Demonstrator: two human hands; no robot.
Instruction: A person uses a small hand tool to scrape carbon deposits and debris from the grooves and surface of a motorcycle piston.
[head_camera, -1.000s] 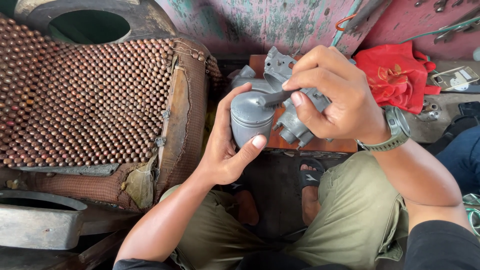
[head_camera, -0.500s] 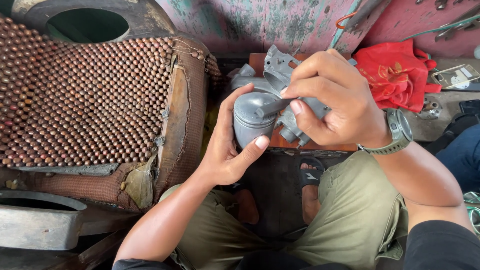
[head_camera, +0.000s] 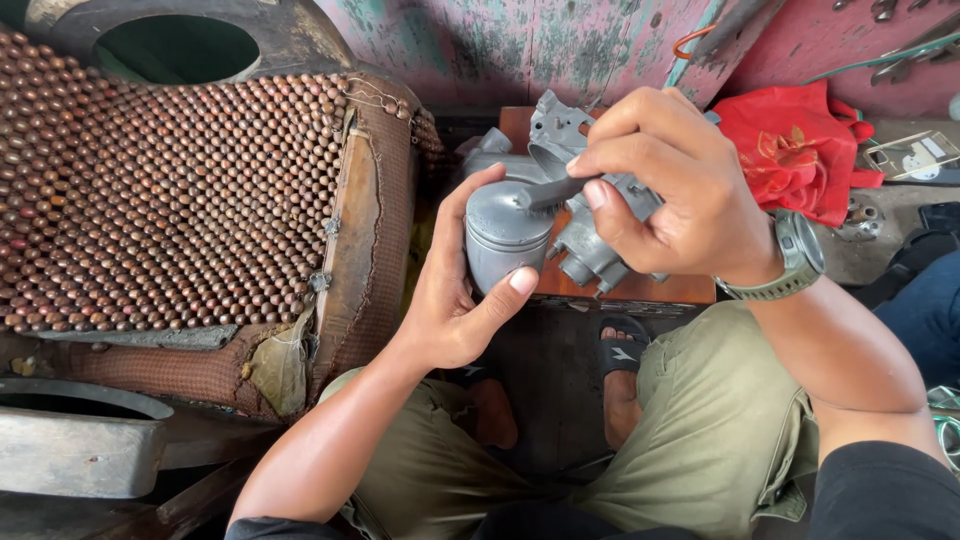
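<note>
I look down from the head camera at two bare hands working over a lap in olive trousers (head_camera: 700, 420). Far left, a worn seat cover of brown wooden beads (head_camera: 170, 190) fills the frame, its torn edge showing fabric and padding. Below it, at the lower left, sits a dark metal part (head_camera: 70, 440) with a curved rim.

Next comes my left hand (head_camera: 455, 300), palm up, fingers and thumb curled around a grey metal piston (head_camera: 505, 235). The piston stands upright in that grip, its domed top facing the camera, held in front of a small wooden bench (head_camera: 640, 288). The thumb tip presses on the piston's lower right side.

Right of it, my right hand (head_camera: 680, 190) comes down from above, fingers pinched narrowly on a thin grey blade (head_camera: 555, 190) whose tip rests on the piston's crown. I cannot tell what kind of tool the blade is. Behind and beneath this hand, a grey cast engine part (head_camera: 590, 240) lies on the bench, just beside the piston. A watch (head_camera: 800, 255) with a green strap circles the right wrist.

Between the knees, a foot in a black sandal (head_camera: 620, 360) rests on the floor. Far right, a crumpled red bag (head_camera: 790, 150) lies against a peeling pink wall (head_camera: 480, 45).
</note>
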